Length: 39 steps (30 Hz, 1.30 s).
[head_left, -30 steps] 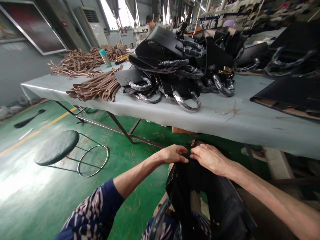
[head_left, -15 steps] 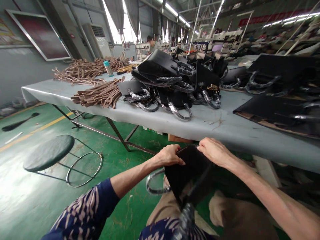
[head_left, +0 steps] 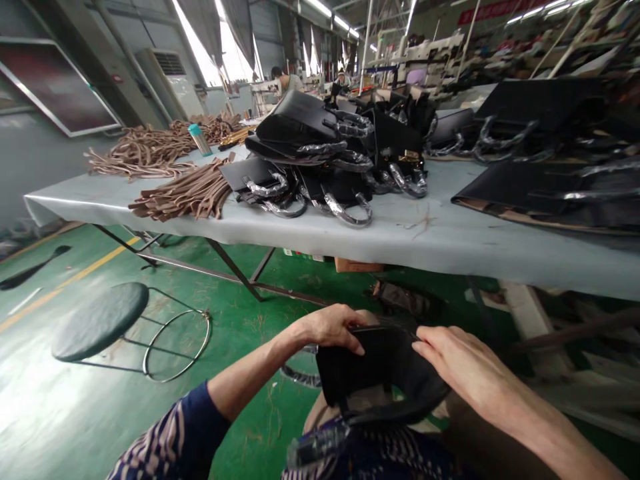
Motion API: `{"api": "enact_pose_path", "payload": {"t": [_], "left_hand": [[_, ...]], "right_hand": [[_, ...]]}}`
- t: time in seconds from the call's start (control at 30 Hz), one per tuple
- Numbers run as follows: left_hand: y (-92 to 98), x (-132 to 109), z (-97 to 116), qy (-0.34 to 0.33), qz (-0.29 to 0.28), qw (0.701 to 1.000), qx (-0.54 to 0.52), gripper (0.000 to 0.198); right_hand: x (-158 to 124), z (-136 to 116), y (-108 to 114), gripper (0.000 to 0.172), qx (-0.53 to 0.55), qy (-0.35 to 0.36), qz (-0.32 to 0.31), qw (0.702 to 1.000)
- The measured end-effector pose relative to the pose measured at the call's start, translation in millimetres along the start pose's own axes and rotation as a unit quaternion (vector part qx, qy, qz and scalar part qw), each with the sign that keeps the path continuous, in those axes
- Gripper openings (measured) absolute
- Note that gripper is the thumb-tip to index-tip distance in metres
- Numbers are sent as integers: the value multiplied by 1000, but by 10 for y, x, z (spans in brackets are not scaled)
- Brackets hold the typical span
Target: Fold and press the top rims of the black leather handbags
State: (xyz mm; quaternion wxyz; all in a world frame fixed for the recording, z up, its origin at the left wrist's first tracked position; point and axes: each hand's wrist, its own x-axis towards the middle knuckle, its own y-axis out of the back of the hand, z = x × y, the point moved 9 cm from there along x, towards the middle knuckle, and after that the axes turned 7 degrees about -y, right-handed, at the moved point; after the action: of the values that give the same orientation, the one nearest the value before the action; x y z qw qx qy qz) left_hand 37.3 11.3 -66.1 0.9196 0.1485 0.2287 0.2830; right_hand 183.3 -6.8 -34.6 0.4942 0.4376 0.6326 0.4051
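Head view: grey table [head_left: 450,247] over green floor [head_left: 60,413].

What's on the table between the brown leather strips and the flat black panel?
Head view: a heap of black handbags with plastic-wrapped handles, then a bare stretch of grey tabletop.

Bag-making factory floor, leather workshop type. Long grey worktable [head_left: 450,247] across mid scene w/ a heap of black handbags [head_left: 325,133] at centre, handles in plastic wrap. Bundles of brown leather straps [head_left: 185,193] at left end, flat black panels [head_left: 525,187] at right. Far back: white machines [head_left: 425,50] on benches, another worker [head_left: 280,77], strip lights [head_left: 320,7]. Near left: round stool [head_left: 100,320] on green painted floor [head_left: 50,413] w/ yellow lane line [head_left: 75,275]. Near centre: one more black bag [head_left: 380,367].
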Motion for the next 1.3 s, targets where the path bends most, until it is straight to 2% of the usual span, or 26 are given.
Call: {"api": "enact_pose_path", "payload": {"t": [0.1,0.23,0.43,0.5,0.63,0.8,0.93,1.07,1.2,1.3], "left_hand": [[12,52,0,0,4,999,-39,29],[40,98,-65,20,11,998,-53,29],[50,163,14,-35,5,999,-23,32],[81,172,42,-43,12,999,3,36],[117,163,32,-16,19,999,31,40],[122,175,24,-5,15,999,28,37],[128,216,44,-24,-1,999,45,35],[182,239,138,-58,25,994,90,22],[195,228,150,-43,53,987,147,24],[167,214,186,-70,69,983,154,26]], "right_hand": [[37,31,-4,18,10,-15,-16,1000],[150,33,-11,38,30,-48,-30,998],[312,-110,-30,22,79,-1,-18,997],[338,-143,-40,27,108,17,-27,994],[379,-116,-46,29,165,18,-46,985],[421,-74,-63,31,180,24,-67,981],[434,-72,-70,30,184,14,-85,979],[437,-122,-42,29,186,13,-84,979],[447,-169,-37,30,184,37,-78,979],[447,-159,-57,32,173,44,-79,981]]}}
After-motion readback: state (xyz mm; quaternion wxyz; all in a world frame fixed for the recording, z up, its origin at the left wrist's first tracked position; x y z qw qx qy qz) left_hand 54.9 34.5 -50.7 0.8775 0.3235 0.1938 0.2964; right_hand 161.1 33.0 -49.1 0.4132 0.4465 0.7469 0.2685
